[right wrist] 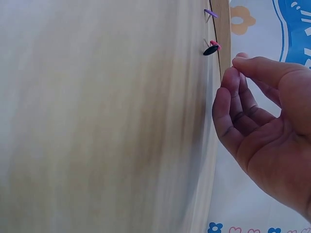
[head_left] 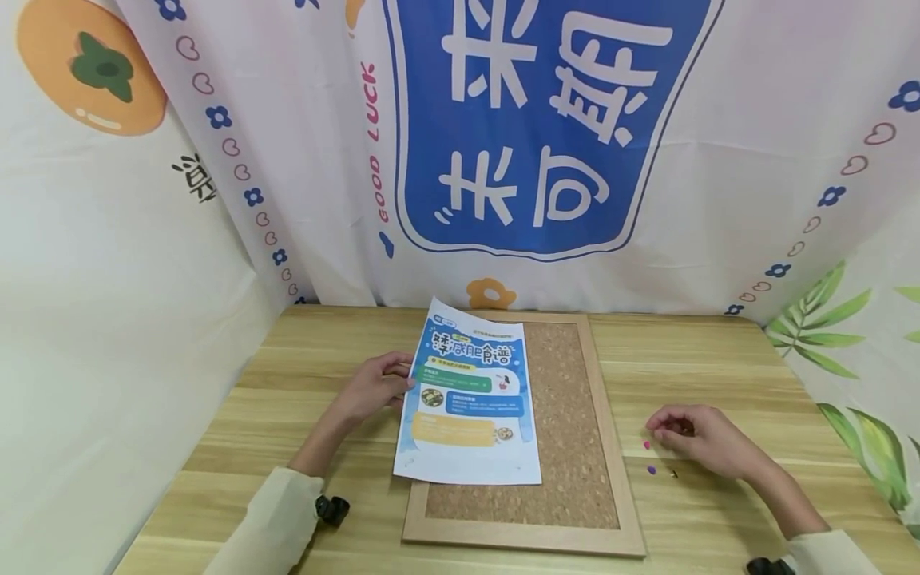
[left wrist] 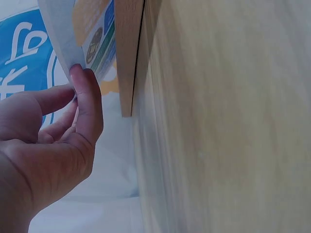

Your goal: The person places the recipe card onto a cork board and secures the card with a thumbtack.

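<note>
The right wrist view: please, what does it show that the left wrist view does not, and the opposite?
Only the right wrist view shows the right hand, with a purple pin, a pink pin and a dark pin near it.

Only the left wrist view shows the left hand, which pinches the edge of a printed sheet.

Both show part of the wooden table, the wooden frame and the printed cloth.

The printed sheet (head_left: 470,459) is thin, smooth paper. The cork panel (head_left: 568,431) looks rough and speckled, its frame (head_left: 525,536) smooth, matt wood. The counter (head_left: 237,447) has striped wood grain with a faint sheen. The purple pin (right wrist: 210,12) has a smooth head and metallic-looking shank. The backdrop (head_left: 323,176) is creased, matt cloth.
</note>
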Demonstrator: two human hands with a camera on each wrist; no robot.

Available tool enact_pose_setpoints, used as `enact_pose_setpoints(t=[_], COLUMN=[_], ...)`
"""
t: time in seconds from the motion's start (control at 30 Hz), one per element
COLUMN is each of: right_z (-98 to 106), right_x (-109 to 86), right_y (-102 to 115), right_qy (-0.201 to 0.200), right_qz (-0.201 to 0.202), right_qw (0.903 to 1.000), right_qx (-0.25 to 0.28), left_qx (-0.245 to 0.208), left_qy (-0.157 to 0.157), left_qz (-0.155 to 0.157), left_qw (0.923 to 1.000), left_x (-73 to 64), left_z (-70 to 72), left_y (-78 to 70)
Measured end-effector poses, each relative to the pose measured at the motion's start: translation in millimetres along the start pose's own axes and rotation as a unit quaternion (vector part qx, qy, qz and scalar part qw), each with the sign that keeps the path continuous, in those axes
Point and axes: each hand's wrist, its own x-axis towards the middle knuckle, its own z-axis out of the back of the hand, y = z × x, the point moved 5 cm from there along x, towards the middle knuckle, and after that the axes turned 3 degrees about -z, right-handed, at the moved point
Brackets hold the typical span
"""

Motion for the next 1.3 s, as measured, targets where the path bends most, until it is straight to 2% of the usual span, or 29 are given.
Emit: enact_pose_setpoints(t=[0.3,0.73,1.03,1.3], right_z=[-3,-10,-17,-19], right_x=[6.3,19.1,27.8,33.7], right_y=[6,11,18,25], right_qy=[-0.004,0.007,0.022,0.011], right_qz=[-0.002,-0.013,0.001,0.006], right_qw=[1.0,0.9998,0.9981,0.9993], right_qx=[0.005,0.015,0.057,0.035], left_qx=[-0.004,0.001,-0.003,0.002], left_qy=[0.006,0.005,0.013,0.021], left_qz=[-0.012,-0.001,-0.004,-0.016], left_qw=[0.9999,1.0,0.9999,0.9996], left_x=[4.9,7.2,8.5,14.8], left_z=[-12.0,-27.3,-39.4,-51.1], left_y=[-5.7,-10.7,-13.9,-15.6])
